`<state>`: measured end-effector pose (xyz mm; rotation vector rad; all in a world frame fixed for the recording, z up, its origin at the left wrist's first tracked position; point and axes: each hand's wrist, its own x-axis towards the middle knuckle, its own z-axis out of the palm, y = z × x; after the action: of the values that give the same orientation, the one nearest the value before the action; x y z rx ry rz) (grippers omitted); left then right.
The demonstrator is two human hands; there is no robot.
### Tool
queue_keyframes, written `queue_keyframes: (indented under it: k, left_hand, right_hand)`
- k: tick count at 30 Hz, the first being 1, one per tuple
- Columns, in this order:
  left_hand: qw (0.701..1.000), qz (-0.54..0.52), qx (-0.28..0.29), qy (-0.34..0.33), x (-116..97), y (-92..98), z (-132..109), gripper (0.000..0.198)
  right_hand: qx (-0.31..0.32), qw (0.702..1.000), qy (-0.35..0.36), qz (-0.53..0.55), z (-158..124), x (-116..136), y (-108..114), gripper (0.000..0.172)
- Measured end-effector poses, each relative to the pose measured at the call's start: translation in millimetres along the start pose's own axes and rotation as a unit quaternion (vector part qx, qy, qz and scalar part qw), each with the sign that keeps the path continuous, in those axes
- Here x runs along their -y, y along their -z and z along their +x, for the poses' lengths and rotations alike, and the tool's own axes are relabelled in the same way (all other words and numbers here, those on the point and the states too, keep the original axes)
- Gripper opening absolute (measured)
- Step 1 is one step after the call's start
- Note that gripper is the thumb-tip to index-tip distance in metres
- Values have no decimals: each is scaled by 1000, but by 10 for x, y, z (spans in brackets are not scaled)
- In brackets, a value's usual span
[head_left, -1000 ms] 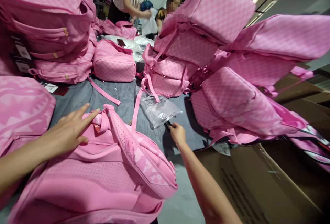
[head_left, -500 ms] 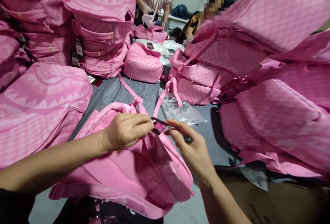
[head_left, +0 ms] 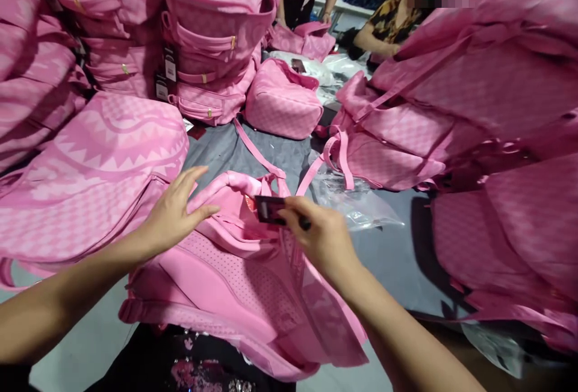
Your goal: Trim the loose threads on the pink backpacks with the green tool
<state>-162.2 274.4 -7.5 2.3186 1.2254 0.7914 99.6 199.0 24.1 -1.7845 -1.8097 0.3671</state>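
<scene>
A pink backpack [head_left: 235, 295] lies before me with its mouth open and its dotted back panel toward me. My right hand [head_left: 323, 238] pinches a dark hang tag [head_left: 266, 210] above the opening. The rounded end of a small black object [head_left: 304, 222] pokes out of the same hand; the rest of it is hidden. My left hand [head_left: 178, 214] is at the left rim of the opening, thumb and fingers apart, holding nothing. A small orange-red patch [head_left: 250, 202] shows inside the backpack, beside the tag.
Tall stacks of pink backpacks [head_left: 212, 37] stand at the back left, and more backpacks [head_left: 492, 91] pile up on the right. One backpack [head_left: 112, 169] lies flat at left. Clear plastic bags [head_left: 361, 205] rest on the grey cloth [head_left: 383, 253]. Two people work across the table.
My left hand has let go of the tag and moved left, its fingers spreading. The right hand now holds the tag alone over the opening. The view has shifted, with the backpack's mouth wider.
</scene>
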Motion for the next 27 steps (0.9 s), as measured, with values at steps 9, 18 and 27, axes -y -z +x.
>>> queue_keyframes:
  k: [9,18,27]
  left_hand:
    - [983,-72,159,46,216,-90,-70,92]
    - [982,-84,165,39,295,-86,-96,95]
    - [979,-68,168,99,372,-46,-196,89]
  right_hand:
    - [323,912,104,-232,265,344,-591,16]
    - [224,954,114,-163,286,496,-699,18]
    - [284,892,115,-333,282,547,-588,22]
